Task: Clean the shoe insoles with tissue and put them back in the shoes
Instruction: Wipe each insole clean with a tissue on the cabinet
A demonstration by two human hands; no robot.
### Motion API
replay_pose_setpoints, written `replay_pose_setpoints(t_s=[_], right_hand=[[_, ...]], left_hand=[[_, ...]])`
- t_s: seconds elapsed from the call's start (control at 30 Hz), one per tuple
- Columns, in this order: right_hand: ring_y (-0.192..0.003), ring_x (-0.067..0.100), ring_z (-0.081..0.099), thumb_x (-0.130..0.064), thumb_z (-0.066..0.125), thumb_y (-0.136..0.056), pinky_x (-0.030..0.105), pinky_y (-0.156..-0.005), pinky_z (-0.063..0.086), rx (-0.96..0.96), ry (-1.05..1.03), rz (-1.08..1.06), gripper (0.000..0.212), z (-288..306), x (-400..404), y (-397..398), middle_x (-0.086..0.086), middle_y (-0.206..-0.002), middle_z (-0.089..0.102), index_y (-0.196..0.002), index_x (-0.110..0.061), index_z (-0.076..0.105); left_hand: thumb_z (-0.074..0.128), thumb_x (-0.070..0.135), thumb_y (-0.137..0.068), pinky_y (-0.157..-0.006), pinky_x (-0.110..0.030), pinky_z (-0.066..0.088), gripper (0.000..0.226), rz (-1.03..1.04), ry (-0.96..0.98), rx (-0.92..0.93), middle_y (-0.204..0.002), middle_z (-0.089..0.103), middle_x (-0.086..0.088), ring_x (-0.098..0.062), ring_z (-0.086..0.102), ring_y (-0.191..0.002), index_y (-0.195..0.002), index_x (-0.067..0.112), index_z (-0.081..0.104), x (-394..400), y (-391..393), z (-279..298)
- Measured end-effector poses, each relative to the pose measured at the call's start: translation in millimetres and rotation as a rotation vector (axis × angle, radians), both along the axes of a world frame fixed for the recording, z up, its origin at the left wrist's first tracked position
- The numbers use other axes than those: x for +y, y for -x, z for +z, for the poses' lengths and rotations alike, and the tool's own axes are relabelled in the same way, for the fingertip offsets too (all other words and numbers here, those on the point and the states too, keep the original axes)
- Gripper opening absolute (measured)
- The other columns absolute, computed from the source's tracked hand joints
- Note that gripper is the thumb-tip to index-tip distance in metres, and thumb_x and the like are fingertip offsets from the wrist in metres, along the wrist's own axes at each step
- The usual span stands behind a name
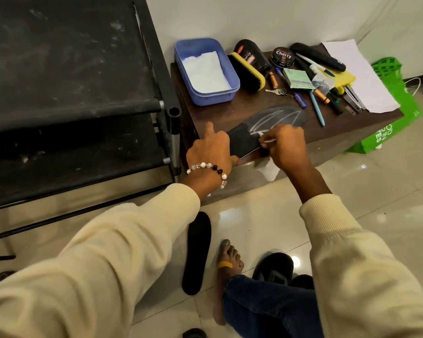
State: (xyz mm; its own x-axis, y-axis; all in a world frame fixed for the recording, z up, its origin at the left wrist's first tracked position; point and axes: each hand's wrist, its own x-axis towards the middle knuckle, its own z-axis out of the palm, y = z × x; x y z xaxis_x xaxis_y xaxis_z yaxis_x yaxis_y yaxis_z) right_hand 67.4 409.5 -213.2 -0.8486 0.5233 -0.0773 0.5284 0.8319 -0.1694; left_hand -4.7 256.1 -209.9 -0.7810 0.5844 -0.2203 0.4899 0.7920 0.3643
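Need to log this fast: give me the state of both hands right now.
Left hand: grips the near end of the black insole on the table, index finger raised.
Right hand: fingers curled round a white tissue, pressing it on the insole.

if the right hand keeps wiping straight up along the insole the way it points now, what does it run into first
Most likely the teal pen just past the toe of the insole on the table. The right hand holds a tissue and points up and right; depth is hard to judge.
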Motion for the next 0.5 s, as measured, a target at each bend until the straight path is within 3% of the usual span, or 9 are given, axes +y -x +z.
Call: replay_pose_setpoints(t_s=[0.2, 0.4, 0.5], right_hand=[[-0.107, 0.027, 0.056, -0.006, 0.060, -0.089, 0.035, -0.092, 0.043, -0.063, -0.022, 0.189, 0.028, 0, -23, 20, 0.012, -0.111, 0.065, -0.114, -0.013, 0.069], [-0.109, 0.024, 0.055, -0.005, 0.053, -0.093, 0.031, -0.092, 0.042, 0.003, -0.078, -0.077, 0.031, -7, -10, 21, 0.011, -0.115, 0.064, -0.120, -0.013, 0.066], [-0.114, 0.028, 0.048, -0.005, 0.052, -0.094, 0.032, -0.091, 0.037, -0.037, -0.103, 0.084, 0.033, -6, -18, 28, 0.014, -0.119, 0.058, -0.124, -0.011, 0.062]], left_hand=[[0.072, 0.046, -0.080, -0.063, -0.036, 0.040, 0.046, 0.000, -0.019, 0.004, -0.138, 0.036, -0.005, -0.034, 0.059, -0.097, -0.112, 0.016, 0.059, 0, 1, -3], [0.072, 0.047, -0.079, -0.063, -0.035, 0.041, 0.047, -0.006, -0.018, 0.008, -0.138, 0.037, -0.005, -0.034, 0.059, -0.098, -0.111, 0.016, 0.059, 0, 2, -5], [0.072, 0.046, -0.080, -0.062, -0.035, 0.039, 0.046, -0.007, -0.019, 0.006, -0.137, 0.037, -0.005, -0.033, 0.059, -0.097, -0.110, 0.015, 0.059, 0, 2, -5]])
